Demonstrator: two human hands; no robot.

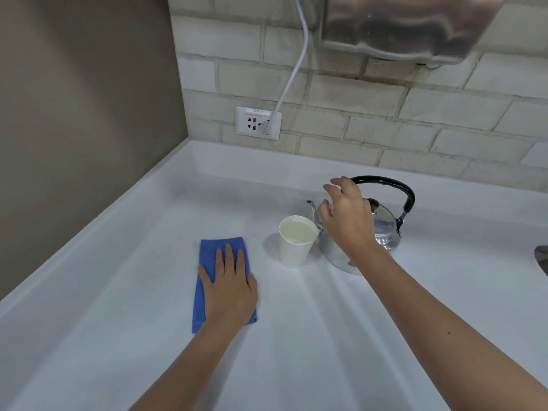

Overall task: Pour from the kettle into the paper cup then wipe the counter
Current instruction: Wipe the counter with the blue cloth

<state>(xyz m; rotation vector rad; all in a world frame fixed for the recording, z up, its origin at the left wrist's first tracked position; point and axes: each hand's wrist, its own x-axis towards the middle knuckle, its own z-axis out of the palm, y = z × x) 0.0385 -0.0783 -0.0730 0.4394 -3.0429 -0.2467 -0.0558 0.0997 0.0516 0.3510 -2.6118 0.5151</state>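
Left hand (229,287) flat on blue cloth (204,292); right hand (347,216) spread above kettle (385,223); paper cup (296,241) filled.

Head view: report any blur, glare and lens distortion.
Head view: the steel appliance at top is smeared by blur; the kettle carries bright glare; the counter edge bows from wide-angle distortion; the paper cup casts a soft shadow leftward.

Wall socket (257,123) with white cord (296,66) plugged in, brick-pattern backsplash (385,126), steel appliance (409,25) above
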